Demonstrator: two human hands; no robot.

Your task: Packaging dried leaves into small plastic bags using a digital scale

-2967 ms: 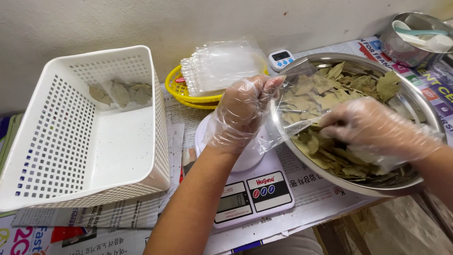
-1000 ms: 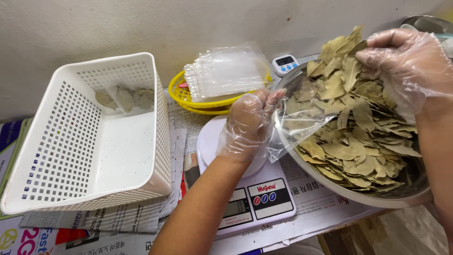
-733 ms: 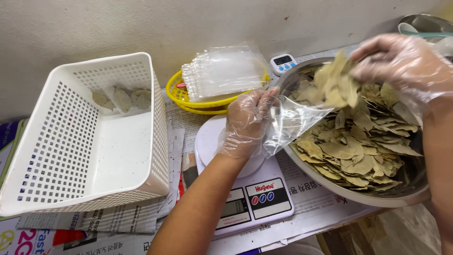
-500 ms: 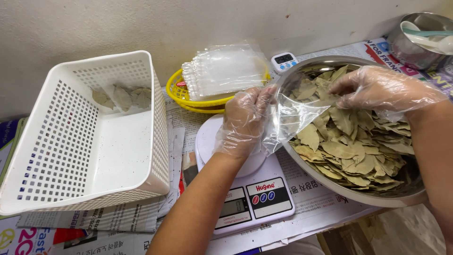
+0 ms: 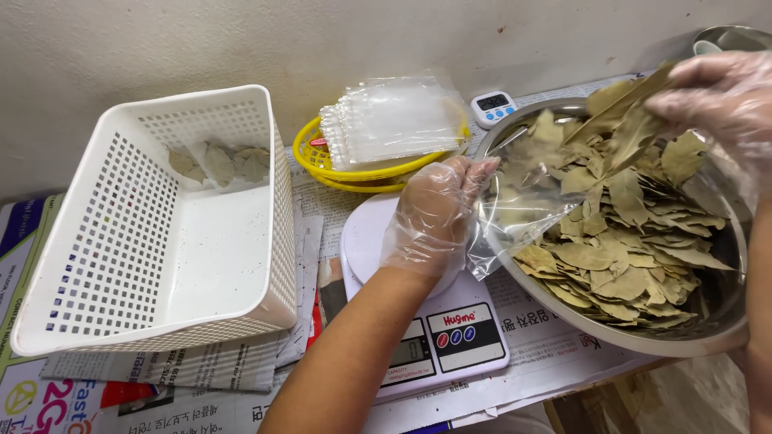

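The gloved left hand (image 5: 434, 215) pinches a clear plastic bag (image 5: 519, 205) open at the steel bowl's (image 5: 643, 341) left rim, above the kitchen scale (image 5: 438, 337). The gloved right hand (image 5: 720, 100) grips dried bay leaves (image 5: 619, 120) over the bowl.

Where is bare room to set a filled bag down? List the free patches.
Free: the white perforated plastic basket floor in front of its few leaves, and the newspaper between the white digital scale and the steel bowl. Crowded: the bowl and the yellow basket of clear bags.
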